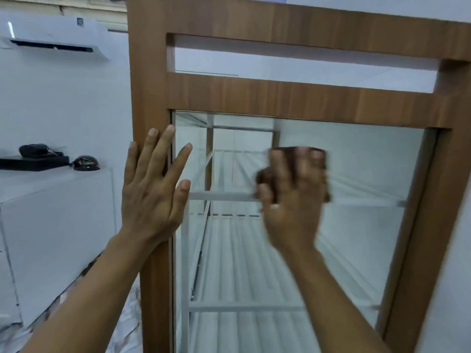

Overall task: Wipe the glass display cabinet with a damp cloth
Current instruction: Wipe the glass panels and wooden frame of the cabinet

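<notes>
You're mid-wipe — right hand [290, 189] spread, seemingly pressing the blurred cloth [293, 169] on the glass [356, 174]; left hand [150, 184] flat, open — work downward next.

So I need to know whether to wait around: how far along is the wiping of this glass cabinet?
Done: cannot be told; the glass pane shows no clear wiped or unwiped patches. In hand: the right hand presses a brown cloth against the upper glass, blurred with motion, while the left hand lies flat on the wooden frame. Left: probably the lower glass, which the cloth is not near.
</notes>
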### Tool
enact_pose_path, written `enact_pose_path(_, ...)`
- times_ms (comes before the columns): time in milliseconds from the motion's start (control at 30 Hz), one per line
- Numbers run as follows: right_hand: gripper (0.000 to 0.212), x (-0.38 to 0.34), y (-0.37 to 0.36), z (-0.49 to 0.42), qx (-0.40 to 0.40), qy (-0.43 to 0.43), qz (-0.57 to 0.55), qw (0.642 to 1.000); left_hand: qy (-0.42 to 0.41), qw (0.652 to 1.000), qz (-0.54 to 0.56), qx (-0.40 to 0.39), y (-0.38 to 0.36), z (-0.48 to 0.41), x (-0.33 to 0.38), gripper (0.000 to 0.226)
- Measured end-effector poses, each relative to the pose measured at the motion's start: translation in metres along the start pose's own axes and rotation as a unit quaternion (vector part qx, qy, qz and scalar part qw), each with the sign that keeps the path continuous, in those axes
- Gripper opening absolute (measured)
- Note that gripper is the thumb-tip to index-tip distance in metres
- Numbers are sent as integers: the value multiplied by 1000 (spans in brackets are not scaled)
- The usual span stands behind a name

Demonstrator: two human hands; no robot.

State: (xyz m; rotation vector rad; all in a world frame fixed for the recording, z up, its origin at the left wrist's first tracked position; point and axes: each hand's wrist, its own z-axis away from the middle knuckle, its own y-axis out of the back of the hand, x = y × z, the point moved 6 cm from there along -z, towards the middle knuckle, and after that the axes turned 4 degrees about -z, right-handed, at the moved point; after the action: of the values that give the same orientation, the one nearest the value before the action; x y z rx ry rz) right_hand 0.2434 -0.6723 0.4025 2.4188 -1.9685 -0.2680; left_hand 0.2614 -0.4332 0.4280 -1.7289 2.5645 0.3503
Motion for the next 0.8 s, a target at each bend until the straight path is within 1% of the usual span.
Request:
enact_pose_path(67,57,71,25,12,61,-133,33,989,-4,1000,-7,-8,-4,18,0,57)
enact_pose_path(100,58,91,33,15,81,-186,36,978,-4,1000,-12,-11,-6,28,1,57)
enact_pose_path(133,60,97,35,16,94,-219,33,971,-1,1000,-15,-14,-8,36,2,56)
enact_pose_path(167,60,87,33,14,98,-221,28,970,3,1000,-16,-15,-10,42,3,56)
enact_pose_path(200,59,62,25,10,88,-190,21,978,7,1000,-17,-15,-11,45,4,56)
enact_pose_path(233,59,26,14,8,59,-126,10,990,9,1000,-18,-13,-11,46,5,56)
enact_pose_path(267,60,-18,-1,10,19,-44,-6,999,10,1000,-18,-9,-11,46,5,56)
enact_pose_path(300,61,-60,-16,16,-24,35,-17,999,12,1000,-14,-5,-11,47,5,56)
enact_pose_path(333,61,-95,-28,25,-60,95,-25,993,19,1000,-3,-3,-10,48,4,56)
enact_pose_path(367,61,-119,-36,32,-87,129,-33,987,30,999,11,-2,-9,50,2,57)
enact_pose_path(400,61,-128,-41,38,-104,141,-42,984,43,999,26,-4,-9,53,0,57)
enact_pose_path(467,63,-111,-38,47,-109,134,-40,984,56,998,40,-10,-9,60,-2,57)
enact_pose_path(500,64,-91,-31,51,-98,113,-31,988,57,997,41,-15,-10,65,-1,57)
enact_pose_path(533,64,-63,-21,53,-74,72,-17,994,57,997,43,-21,-11,68,-1,56)
enact_pose_path(600,65,-1,-2,53,-13,-67,5,998,60,997,44,-29,-14,77,0,56)
enact_pose_path(633,65,21,5,51,19,-144,4,989,64,997,40,-31,-15,81,1,56)
enact_pose_path(667,64,30,8,49,49,-207,-1,977,69,997,33,-33,-16,85,3,57)
enact_pose_path(700,64,24,7,48,68,-233,-7,970,74,996,25,-33,-17,89,5,57)
enact_pose_path(733,64,4,1,48,65,-206,-12,976,78,996,20,-32,-17,92,7,57)
enact_pose_path(767,65,-28,-9,52,32,-132,-21,991,80,996,17,-30,-17,93,8,57)
enact_pose_path(800,65,-64,-22,63,-23,-33,-33,999,82,996,17,-28,-17,94,9,57)
